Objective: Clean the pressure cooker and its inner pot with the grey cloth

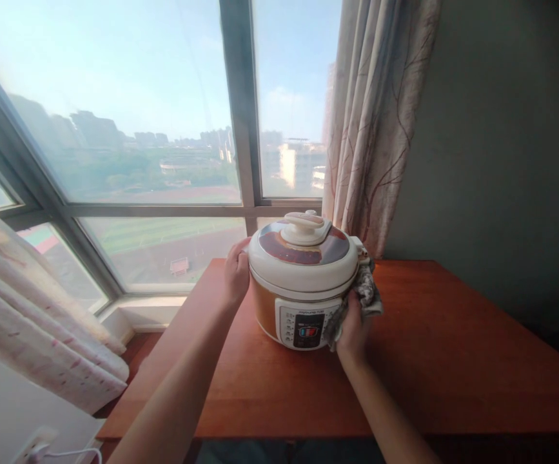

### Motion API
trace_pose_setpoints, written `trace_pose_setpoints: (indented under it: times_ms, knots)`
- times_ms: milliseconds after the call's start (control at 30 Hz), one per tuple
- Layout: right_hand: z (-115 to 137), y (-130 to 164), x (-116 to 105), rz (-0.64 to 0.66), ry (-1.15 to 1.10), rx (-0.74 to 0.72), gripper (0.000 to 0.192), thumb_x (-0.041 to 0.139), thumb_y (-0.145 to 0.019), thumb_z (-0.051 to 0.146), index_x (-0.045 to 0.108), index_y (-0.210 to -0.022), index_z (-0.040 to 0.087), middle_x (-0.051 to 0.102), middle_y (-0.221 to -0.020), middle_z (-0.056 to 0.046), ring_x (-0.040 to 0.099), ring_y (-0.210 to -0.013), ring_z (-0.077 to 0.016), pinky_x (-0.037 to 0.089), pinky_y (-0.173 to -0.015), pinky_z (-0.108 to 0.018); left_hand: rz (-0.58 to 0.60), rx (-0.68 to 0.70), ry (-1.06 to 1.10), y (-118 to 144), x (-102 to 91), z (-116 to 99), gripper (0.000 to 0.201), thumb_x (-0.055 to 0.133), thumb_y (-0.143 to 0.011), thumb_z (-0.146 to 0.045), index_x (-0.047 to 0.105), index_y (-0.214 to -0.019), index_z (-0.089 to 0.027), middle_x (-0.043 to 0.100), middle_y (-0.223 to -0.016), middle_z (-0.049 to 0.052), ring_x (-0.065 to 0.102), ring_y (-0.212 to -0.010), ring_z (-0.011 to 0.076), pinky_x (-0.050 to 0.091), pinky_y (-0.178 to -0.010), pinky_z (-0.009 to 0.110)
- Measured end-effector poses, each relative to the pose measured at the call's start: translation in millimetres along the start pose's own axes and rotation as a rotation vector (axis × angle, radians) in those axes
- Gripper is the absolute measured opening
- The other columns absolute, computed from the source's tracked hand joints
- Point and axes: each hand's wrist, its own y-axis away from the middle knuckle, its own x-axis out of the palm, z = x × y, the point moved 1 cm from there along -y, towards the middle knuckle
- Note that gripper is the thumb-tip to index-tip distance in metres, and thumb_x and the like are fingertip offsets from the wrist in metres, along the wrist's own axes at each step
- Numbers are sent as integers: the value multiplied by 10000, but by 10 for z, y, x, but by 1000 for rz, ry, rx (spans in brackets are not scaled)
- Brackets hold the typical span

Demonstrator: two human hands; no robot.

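Note:
An electric pressure cooker (pixel 303 274) with a white lid, a gold-brown body and a front control panel (pixel 308 327) stands on the wooden table (pixel 429 361). Its lid is on, with a pale knob handle (pixel 304 225) on top. My left hand (pixel 237 270) grips the cooker's left edge near the rim, fingers wrapped round it and partly hidden. In my right hand (pixel 353 330) is a crumpled grey patterned cloth (pixel 369 289), pressed to the cooker's right side beside the panel. The cloth hides part of that side.
Large windows (pixel 153 167) rise behind the table. Patterned curtains hang at the back (pixel 376 129) and at the left (pixel 32 309). A dark wall (pixel 492 142) stands to the right. At the lower left, a white plug with a cord (pixel 40 451) sits in a wall socket.

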Motion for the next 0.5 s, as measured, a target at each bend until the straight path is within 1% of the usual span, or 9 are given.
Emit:
trace_pose_setpoints:
  times_ms: [33,100,233,300,400,500]
  knots:
    - [29,71,8,-23,-5,-30,607,537,-899,510,498,-1428,214,551,-1450,-92,484,-1373,-258,347,-1173,-457,0,-2,0,0,0,2,448,398,-880,-290,693,-1195,-172,690,-1224,97,573,-1222,292,417,-1101,440]
    - [32,240,-30,-6,28,-103,617,541,-909,481,458,-1464,226,490,-1510,-96,444,-1408,-263,300,-1199,-476,-2,-7,0,-1,2,10,443,404,-879,-292,694,-1192,-174,691,-1224,97,570,-1227,296,416,-1102,446]
    - [-91,571,-275,163,206,-288,653,505,-935,417,339,-1544,252,314,-1623,-102,287,-1500,-285,196,-1232,-536,-22,-18,10,-5,16,34,454,408,-864,-288,694,-1197,-174,696,-1216,92,553,-1250,303,411,-1110,460]
    - [-117,652,-391,258,284,-410,663,481,-942,378,294,-1566,256,276,-1637,-111,251,-1513,-305,184,-1225,-582,-31,-22,21,-7,24,45,460,408,-858,-290,697,-1195,-170,697,-1214,94,559,-1243,302,420,-1101,455]
    - [-23,594,-453,370,371,-640,664,468,-931,347,299,-1568,260,304,-1623,-123,254,-1504,-354,196,-1194,-657,-36,-22,34,-7,29,60,456,408,-860,-294,699,-1186,-165,695,-1215,101,573,-1224,304,431,-1086,450]
    - [149,365,-401,423,459,-824,687,492,-900,371,329,-1559,263,326,-1613,-120,233,-1502,-396,187,-1173,-700,-47,-12,36,-11,26,86,441,406,-874,-305,701,-1169,-161,693,-1215,107,586,-1204,304,429,-1082,453]
